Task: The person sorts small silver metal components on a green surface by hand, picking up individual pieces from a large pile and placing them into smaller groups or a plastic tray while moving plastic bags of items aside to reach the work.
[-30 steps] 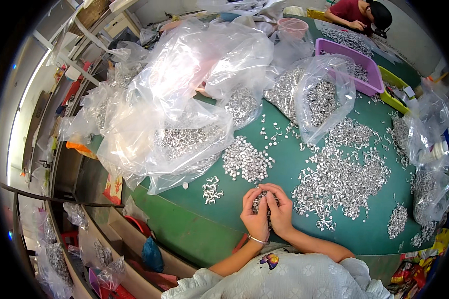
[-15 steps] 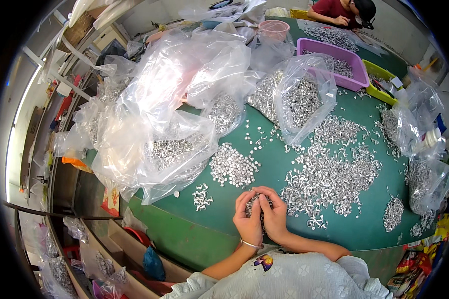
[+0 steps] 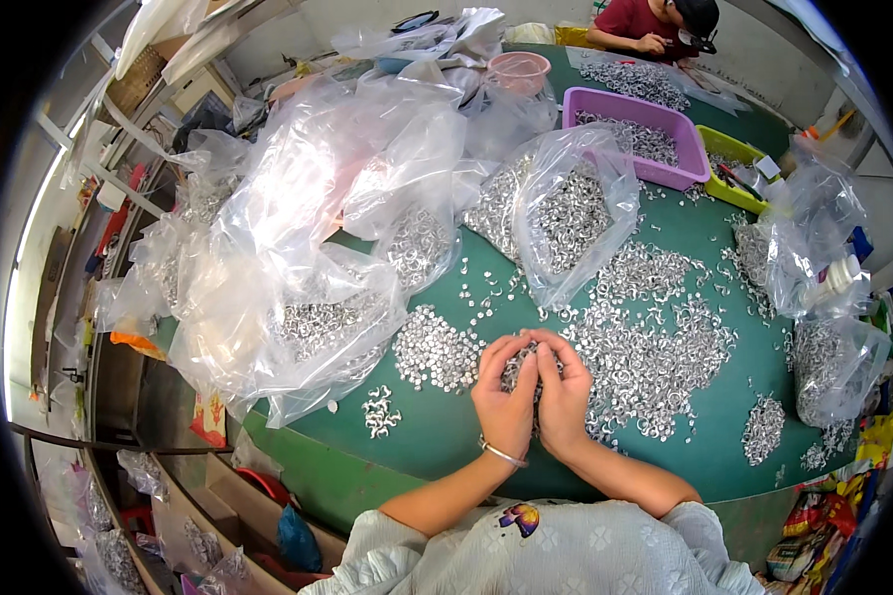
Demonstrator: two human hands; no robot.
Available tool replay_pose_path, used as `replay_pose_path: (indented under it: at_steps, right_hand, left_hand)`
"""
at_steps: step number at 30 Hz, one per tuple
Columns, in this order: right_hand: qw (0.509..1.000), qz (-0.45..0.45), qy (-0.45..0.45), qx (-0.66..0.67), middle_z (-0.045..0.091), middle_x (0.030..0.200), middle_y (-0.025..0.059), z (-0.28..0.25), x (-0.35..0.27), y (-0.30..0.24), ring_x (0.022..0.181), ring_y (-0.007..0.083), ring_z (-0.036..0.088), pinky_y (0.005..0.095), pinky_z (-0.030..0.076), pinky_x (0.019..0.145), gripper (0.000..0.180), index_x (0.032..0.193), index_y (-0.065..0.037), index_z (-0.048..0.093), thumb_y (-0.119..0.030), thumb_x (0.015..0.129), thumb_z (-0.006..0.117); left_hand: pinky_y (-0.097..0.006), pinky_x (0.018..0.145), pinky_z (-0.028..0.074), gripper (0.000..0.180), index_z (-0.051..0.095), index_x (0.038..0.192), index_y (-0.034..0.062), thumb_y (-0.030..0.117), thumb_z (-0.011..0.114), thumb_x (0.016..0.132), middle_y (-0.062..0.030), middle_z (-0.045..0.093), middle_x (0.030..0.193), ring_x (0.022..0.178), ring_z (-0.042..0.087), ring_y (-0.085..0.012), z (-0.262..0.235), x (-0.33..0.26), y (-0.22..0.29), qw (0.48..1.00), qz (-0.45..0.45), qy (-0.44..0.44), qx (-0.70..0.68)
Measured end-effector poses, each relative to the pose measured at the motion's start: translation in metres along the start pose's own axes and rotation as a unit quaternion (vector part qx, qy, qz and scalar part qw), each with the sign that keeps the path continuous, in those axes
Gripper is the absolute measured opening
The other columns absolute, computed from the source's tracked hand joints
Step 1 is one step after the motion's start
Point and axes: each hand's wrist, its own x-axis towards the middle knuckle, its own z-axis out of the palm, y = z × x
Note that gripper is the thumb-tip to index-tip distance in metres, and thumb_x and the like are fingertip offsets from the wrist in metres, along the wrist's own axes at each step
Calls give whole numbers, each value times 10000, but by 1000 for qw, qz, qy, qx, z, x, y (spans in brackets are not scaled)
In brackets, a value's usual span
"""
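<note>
Right now I see my left hand (image 3: 503,405) and right hand (image 3: 564,397) pressed side by side on the green table (image 3: 437,436), fingers curled around a clump of small silver rings (image 3: 522,365). Just beyond the hands lies a clear bag (image 3: 566,213) of rings; a purple tray (image 3: 633,134) and a yellow-green tray (image 3: 732,169) sit farther back, with more loose rings spread right of the hands.

Across the green table (image 3: 446,436) we see heaped clear plastic bags (image 3: 298,238); beyond them, a purple tray (image 3: 680,124), a pink bowl (image 3: 521,71), a yellow-green bin (image 3: 709,149); farther off, a seated person (image 3: 655,25).
</note>
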Motion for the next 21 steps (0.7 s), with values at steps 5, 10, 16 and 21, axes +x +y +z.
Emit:
replay_pose_path:
  at_steps: [5,10,16,21]
  right_hand:
    - [999,5,37,32,613,1000,74,-6,26,-17,911,104,541,244,433,805,200,1044,44,577,-81,924,477]
    - [998,-50,48,9,608,984,70,-4,77,-35,901,103,534,242,434,793,224,1042,40,585,-132,931,493]
    - [995,-73,71,20,608,1015,99,3,178,-56,920,154,542,269,412,828,252,1018,41,606,-158,906,500]
    - [994,16,99,52,615,984,104,1,235,-47,915,174,549,283,413,835,243,1007,35,618,-101,863,477]
  left_hand:
    - [-275,893,404,201,616,1012,-18,42,592,822,-108,566,1089,1031,528,-178,26,22,3,999,18,-30,-14]
    - [-259,851,420,195,616,1006,-22,56,592,828,-85,595,1037,977,543,-152,60,68,8,998,47,-48,-16]
    - [-245,756,438,221,639,1003,-12,105,618,817,-68,628,930,847,548,-115,117,160,8,996,1,-65,-62]
    - [-259,668,459,179,649,936,-32,82,605,805,-82,637,854,744,576,-138,143,209,-10,984,-120,-76,-104]
